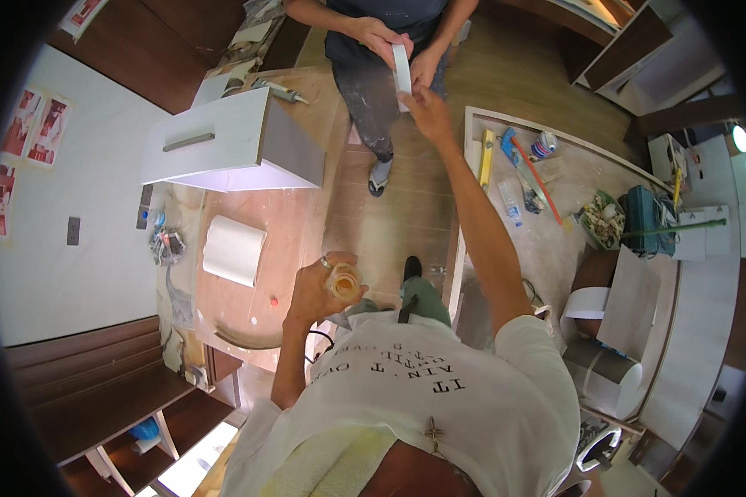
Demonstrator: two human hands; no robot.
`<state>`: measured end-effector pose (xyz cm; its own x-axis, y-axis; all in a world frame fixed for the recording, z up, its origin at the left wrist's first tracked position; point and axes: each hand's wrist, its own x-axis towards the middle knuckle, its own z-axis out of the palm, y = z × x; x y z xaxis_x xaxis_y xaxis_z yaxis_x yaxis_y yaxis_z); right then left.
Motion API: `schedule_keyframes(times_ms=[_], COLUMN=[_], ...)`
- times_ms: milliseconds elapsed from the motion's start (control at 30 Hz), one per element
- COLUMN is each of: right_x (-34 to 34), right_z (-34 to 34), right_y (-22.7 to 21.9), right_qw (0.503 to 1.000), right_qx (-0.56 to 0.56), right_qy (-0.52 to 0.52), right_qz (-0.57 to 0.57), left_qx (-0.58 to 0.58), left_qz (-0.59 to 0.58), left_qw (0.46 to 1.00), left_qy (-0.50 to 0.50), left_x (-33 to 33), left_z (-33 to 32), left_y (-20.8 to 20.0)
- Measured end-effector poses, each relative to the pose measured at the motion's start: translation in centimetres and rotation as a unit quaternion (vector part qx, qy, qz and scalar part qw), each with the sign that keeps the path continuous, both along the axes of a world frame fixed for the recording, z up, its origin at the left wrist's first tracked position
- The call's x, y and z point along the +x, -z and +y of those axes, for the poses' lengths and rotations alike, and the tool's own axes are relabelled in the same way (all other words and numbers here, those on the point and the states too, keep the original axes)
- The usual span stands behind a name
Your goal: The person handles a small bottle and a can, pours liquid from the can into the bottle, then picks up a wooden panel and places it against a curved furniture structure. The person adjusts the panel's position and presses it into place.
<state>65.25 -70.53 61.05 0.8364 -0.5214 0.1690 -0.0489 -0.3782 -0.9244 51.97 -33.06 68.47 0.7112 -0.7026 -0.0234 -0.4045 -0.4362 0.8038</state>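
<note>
My left hand, a ring on one finger, is wrapped round a small clear jar with amber contents, seen from above with its mouth uncovered. My right arm stretches far forward, and my right hand pinches the near end of a narrow white strip. A co-worker facing me also holds that strip, with one hand at its far end and the other hand beside it. The strip's exact material cannot be made out.
On the left workbench stand a white drawer box with a handle, a white sheet and a caulking gun. The right table holds a yellow spirit level, a red-framed saw, a plastic bottle and rolled sheets.
</note>
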Motion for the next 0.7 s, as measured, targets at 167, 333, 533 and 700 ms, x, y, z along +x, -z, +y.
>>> schedule_keyframes(times_ms=[167,333,533,700], right_x=[-3.2,-5.1,-8.2,-10.3], right_z=[4.3,4.7,7.3,9.3], right_y=[0.7,1.9,-1.4,-3.3], right_qw=[0.991,0.982,0.984,0.992], right_qx=[0.102,0.107,0.095,0.113], right_qy=[-0.078,-0.14,-0.135,-0.059], right_qz=[-0.026,-0.061,-0.062,-0.025], left_qx=[-0.031,-0.029,-0.019,-0.048], left_qz=[0.01,0.026,0.03,0.028], left_qw=[0.996,0.993,0.992,0.993], left_qy=[-0.086,-0.114,-0.118,-0.102], left_x=[0.9,1.8,1.7,1.4], left_z=[-0.7,-1.1,0.2,2.9], left_y=[-0.1,-0.6,-0.9,0.2])
